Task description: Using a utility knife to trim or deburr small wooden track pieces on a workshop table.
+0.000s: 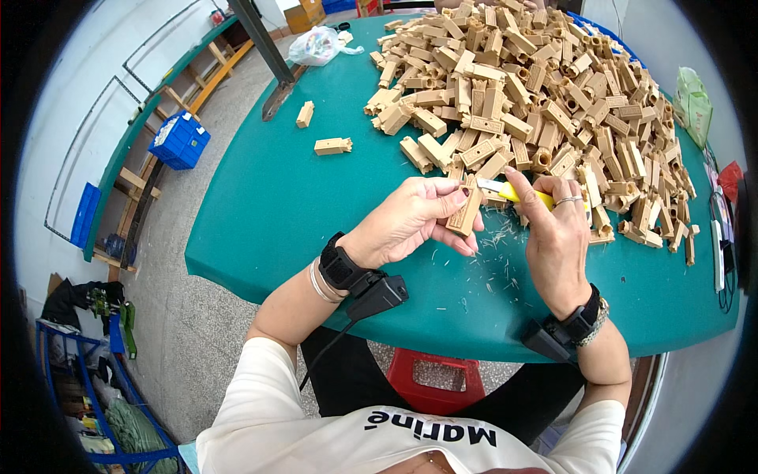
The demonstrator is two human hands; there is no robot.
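My left hand [407,221] grips a tan plastic block [464,212], holding it upright above the green table [276,205]. My right hand [557,237] holds a yellow-handled knife [513,192] whose blade rests against the top of that block. Thin pale shavings [493,253] lie scattered on the table under both hands. Just beyond my hands rises a big heap of the same tan blocks [537,95].
Two loose tan blocks [332,145] lie apart at the left of the heap. A clear plastic bag [316,45] sits at the table's far edge and a green bag [693,103] at the right. A blue crate [179,141] stands on the floor at left. A red stool [430,379] is under me.
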